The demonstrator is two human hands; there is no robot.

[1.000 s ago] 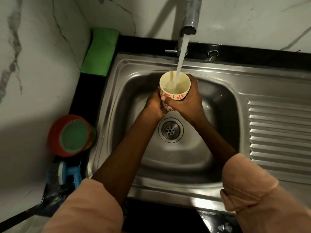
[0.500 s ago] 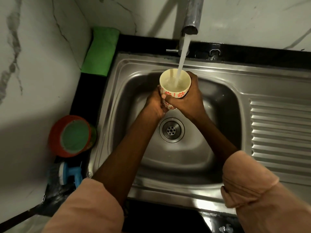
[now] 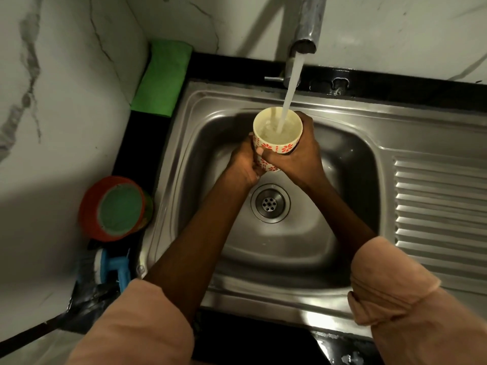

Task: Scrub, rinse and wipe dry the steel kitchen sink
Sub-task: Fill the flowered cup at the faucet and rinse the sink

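Cream cup with red flower pattern (image 3: 276, 138) gripped by left hand (image 3: 243, 164) and right hand (image 3: 300, 156), filled under tap stream (image 3: 288, 101); best kept upright, then poured around steel sink basin (image 3: 342, 164).

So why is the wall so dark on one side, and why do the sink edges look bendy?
Head view: a big soft shadow falls on the marble wall beside the orange tub; the wide-angle lens curves the straight rim of the sink; bright glare shines on its front edge; the running water is a blurred white streak into the cup.
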